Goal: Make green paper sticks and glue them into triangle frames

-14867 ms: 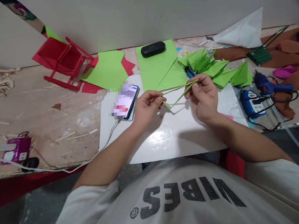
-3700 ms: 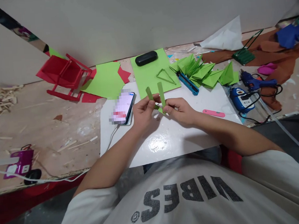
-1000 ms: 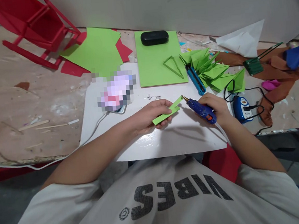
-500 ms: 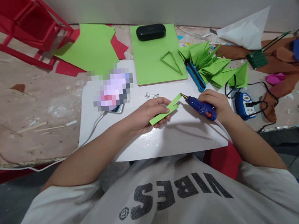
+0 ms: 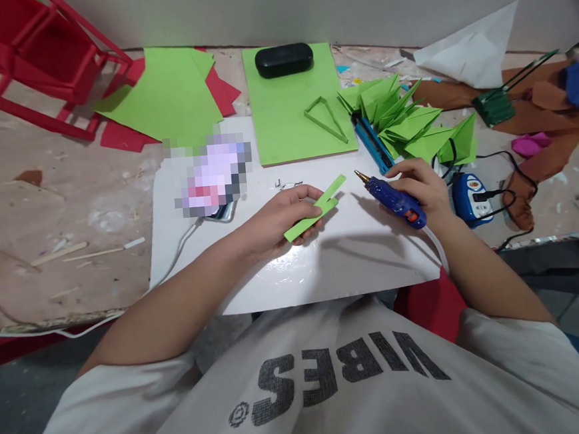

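My left hand [image 5: 292,218] is closed on a folded green paper strip [image 5: 304,226], pinched between thumb and fingers. One end of the strip slants up to the right past my fingertips. In my right hand [image 5: 422,190] is a blue glue gun [image 5: 393,200], its brass tip aimed up and left, a short gap from the strip's end. Both hands are above the white sheet [image 5: 254,283]. Just beyond my right hand lies a blue utility knife [image 5: 374,145], close to folded green paper pieces [image 5: 413,133].
A black case [image 5: 284,60] and a bent green strip frame [image 5: 343,132] rest on a green paper stack [image 5: 283,134]. At left are a blurred phone [image 5: 216,176] and a red rocking chair model [image 5: 52,75]. A blue power socket [image 5: 471,199] with black cords sits at right.
The glue gun has drawn back to the right, so its tip is now apart from the strip's end. My left hand still grips the strip. The whole view has shifted slightly.
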Available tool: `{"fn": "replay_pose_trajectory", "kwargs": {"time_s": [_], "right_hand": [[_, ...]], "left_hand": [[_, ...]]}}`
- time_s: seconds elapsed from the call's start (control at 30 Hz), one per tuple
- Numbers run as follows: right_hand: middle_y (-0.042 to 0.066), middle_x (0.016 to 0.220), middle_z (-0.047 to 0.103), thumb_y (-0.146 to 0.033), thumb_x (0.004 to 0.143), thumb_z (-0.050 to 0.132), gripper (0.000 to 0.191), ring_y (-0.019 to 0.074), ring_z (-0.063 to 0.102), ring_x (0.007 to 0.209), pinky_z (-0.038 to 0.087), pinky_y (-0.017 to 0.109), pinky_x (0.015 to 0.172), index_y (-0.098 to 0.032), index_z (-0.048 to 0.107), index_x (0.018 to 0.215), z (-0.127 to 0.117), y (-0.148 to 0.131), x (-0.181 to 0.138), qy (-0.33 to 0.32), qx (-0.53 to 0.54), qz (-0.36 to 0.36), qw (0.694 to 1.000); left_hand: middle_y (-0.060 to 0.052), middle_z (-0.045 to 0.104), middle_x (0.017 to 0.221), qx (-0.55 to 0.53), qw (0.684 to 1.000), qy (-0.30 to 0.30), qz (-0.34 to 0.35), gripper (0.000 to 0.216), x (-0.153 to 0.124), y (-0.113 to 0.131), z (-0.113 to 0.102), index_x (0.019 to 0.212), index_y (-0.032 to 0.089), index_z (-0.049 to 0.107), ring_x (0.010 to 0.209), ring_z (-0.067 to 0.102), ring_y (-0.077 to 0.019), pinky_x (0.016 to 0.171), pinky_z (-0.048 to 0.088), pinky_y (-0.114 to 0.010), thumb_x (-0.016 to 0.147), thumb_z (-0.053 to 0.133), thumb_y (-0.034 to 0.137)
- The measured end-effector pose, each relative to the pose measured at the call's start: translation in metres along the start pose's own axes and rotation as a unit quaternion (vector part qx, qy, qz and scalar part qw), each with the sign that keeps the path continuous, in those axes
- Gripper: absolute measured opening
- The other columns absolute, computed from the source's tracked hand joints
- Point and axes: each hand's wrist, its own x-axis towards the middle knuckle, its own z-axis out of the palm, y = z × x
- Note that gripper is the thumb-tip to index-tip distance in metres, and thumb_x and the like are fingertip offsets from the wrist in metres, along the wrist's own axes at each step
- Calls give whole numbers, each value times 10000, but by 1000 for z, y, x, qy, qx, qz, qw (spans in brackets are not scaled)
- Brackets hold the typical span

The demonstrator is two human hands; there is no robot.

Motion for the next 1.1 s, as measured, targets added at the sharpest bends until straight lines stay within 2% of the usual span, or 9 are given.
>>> {"fn": "replay_pose_trajectory", "kwargs": {"time_s": [0.1,0.2,0.27,0.37,0.53,0.8,0.97,1.1], "right_hand": [[87,1231,766,-536,894,915,285,248,702,844,630,442,740,-299,803,1006,6,0,-1,-3,15,7,1000],[85,1248,759,-577,917,903,337,246,741,873,640,416,737,-283,801,1045,11,-3,-3,-3,29,-24,999],[95,1270,757,-588,945,889,342,269,763,918,647,426,765,-289,796,1083,12,-5,-4,-2,38,-39,999],[124,1285,761,-663,957,852,378,329,772,993,649,491,822,-311,773,1071,10,-8,-7,-8,49,-22,999],[132,1139,766,-828,951,744,531,337,751,919,610,509,747,-298,711,965,11,-4,-6,34,54,-45,997],[84,1026,737,-777,1001,740,540,236,692,788,539,398,670,-260,617,901,13,-8,-1,26,59,-73,995],[78,1001,728,-723,983,800,526,214,669,758,521,378,645,-251,599,866,11,-11,-1,6,64,-60,996],[82,972,726,-742,992,774,540,211,662,731,509,380,617,-254,587,855,10,-11,0,-3,52,-59,997]], "left_hand": [[-11,674,644,21,1000,-3,5,239,1,-2,1,1003,206,643,433,539,-108,419,366,-213,834,810,189],[1,665,607,43,999,3,3,232,2,-4,2,1020,209,642,419,534,-111,428,371,-210,843,791,186],[0,675,615,47,999,3,2,240,2,-4,3,1032,209,639,423,543,-115,425,376,-208,840,780,178],[5,676,615,47,999,-5,-1,231,1,-3,4,1042,208,628,415,536,-111,426,391,-206,854,758,173],[16,680,631,63,998,-5,-15,229,-3,1,6,1060,202,607,410,516,-91,447,416,-197,882,741,148],[6,678,626,50,999,-1,-13,226,-1,-1,6,1065,201,607,443,548,-102,444,400,-186,879,724,147],[9,673,628,44,999,4,-10,233,-1,-1,6,1079,190,619,463,567,-109,431,401,-185,875,717,134],[11,673,644,41,999,6,-13,246,-1,-1,6,1075,187,627,467,569,-108,432,402,-189,862,738,135]]}}
